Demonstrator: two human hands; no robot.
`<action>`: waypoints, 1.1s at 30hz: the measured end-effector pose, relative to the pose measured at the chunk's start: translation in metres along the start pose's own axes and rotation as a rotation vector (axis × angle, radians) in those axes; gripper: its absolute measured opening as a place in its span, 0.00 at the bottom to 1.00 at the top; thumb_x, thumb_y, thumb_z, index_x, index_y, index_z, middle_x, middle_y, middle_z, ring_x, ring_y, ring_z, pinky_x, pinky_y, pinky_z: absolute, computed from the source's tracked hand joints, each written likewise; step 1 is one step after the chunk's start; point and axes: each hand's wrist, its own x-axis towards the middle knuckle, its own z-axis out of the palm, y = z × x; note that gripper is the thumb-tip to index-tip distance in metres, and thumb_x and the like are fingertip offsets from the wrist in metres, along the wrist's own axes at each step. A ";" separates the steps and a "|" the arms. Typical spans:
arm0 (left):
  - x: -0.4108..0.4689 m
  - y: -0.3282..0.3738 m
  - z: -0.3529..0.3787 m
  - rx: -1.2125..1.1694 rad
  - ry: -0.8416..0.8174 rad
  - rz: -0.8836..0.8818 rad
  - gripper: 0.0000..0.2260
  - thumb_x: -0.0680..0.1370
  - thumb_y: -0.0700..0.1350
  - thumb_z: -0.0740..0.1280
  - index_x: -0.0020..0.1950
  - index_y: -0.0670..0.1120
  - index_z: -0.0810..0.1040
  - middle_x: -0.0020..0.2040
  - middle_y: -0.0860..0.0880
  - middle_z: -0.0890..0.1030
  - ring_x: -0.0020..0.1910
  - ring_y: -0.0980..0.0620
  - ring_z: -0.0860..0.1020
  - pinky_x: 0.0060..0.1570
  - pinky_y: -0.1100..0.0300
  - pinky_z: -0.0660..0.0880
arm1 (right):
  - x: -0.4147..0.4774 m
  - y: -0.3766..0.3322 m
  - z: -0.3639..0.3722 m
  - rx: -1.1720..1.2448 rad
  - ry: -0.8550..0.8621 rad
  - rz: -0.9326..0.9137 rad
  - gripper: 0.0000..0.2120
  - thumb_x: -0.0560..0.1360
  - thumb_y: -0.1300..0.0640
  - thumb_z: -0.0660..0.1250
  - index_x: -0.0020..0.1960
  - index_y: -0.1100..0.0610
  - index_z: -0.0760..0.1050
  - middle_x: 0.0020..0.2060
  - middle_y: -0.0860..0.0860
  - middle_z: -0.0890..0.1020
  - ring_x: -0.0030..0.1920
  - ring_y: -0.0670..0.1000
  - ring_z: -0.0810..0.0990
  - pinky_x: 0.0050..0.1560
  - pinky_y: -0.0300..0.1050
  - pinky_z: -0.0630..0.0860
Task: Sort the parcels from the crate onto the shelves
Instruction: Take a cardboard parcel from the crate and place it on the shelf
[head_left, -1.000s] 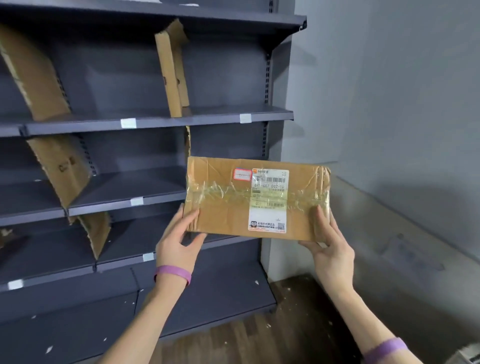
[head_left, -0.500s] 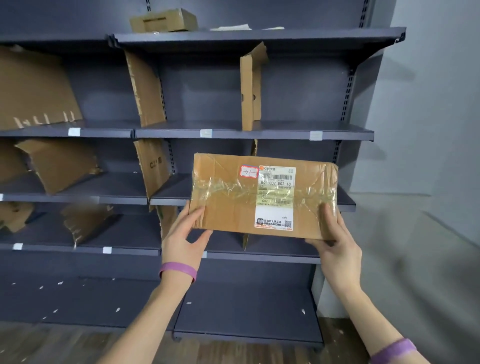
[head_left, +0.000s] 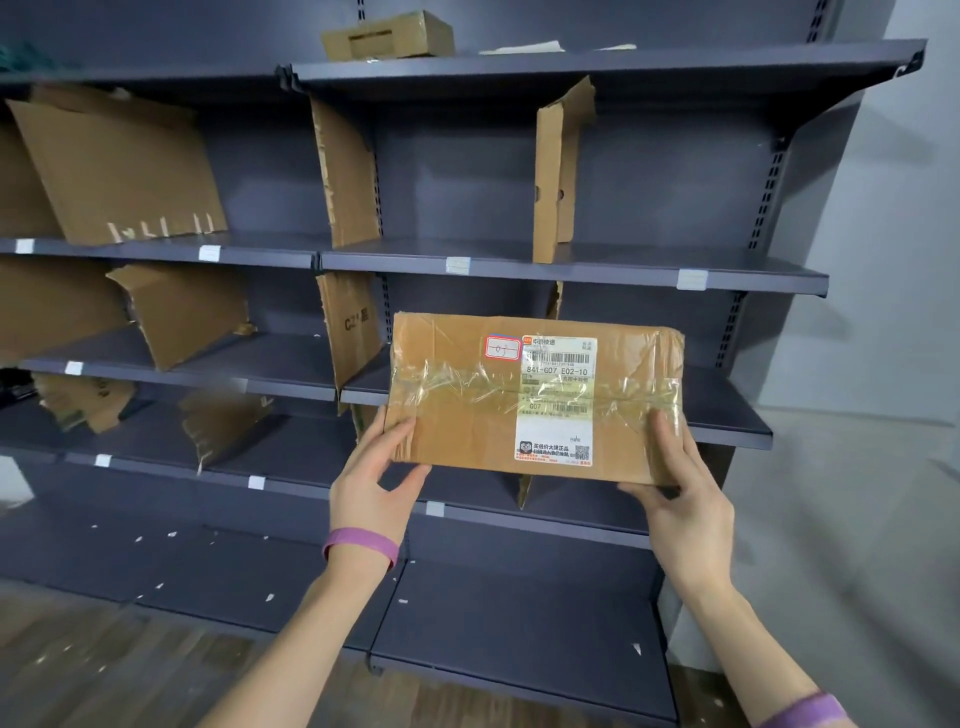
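Left of the hands, torn cardboard dividers (head_left: 119, 171) lean across the dark shelves (head_left: 571, 265). Left hand (head_left: 371, 491) with purple wristband (head_left: 361, 545) grips the parcel's lower left corner, thumb on the front face, fingers underneath. Parcel (head_left: 467, 405), brown box with clear tape and a white shipping label (head_left: 556, 400), is held up in the air between both hands, in front of the middle shelf. Right hand (head_left: 680, 499) clasps the lower right corner, thumb on the tape. Small box (head_left: 387, 36) sits on the top shelf, well above the hands.
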 end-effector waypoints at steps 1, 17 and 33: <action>0.002 -0.003 -0.005 0.002 0.008 -0.003 0.27 0.71 0.36 0.74 0.59 0.65 0.74 0.71 0.59 0.70 0.67 0.60 0.71 0.66 0.57 0.71 | 0.001 -0.002 0.007 0.004 -0.011 -0.004 0.40 0.70 0.66 0.74 0.70 0.35 0.62 0.73 0.39 0.64 0.68 0.33 0.61 0.59 0.18 0.60; 0.097 -0.106 -0.168 0.060 0.178 -0.055 0.27 0.71 0.37 0.74 0.58 0.67 0.74 0.67 0.67 0.69 0.67 0.63 0.70 0.67 0.55 0.69 | 0.023 -0.091 0.225 0.108 -0.127 -0.090 0.40 0.68 0.68 0.75 0.71 0.39 0.66 0.73 0.38 0.65 0.70 0.39 0.66 0.62 0.21 0.62; 0.235 -0.228 -0.366 0.110 0.247 -0.039 0.27 0.72 0.35 0.73 0.59 0.65 0.75 0.69 0.65 0.69 0.68 0.62 0.70 0.67 0.57 0.68 | 0.033 -0.218 0.476 0.243 -0.175 -0.103 0.43 0.69 0.68 0.75 0.68 0.30 0.65 0.72 0.32 0.64 0.69 0.42 0.71 0.65 0.38 0.71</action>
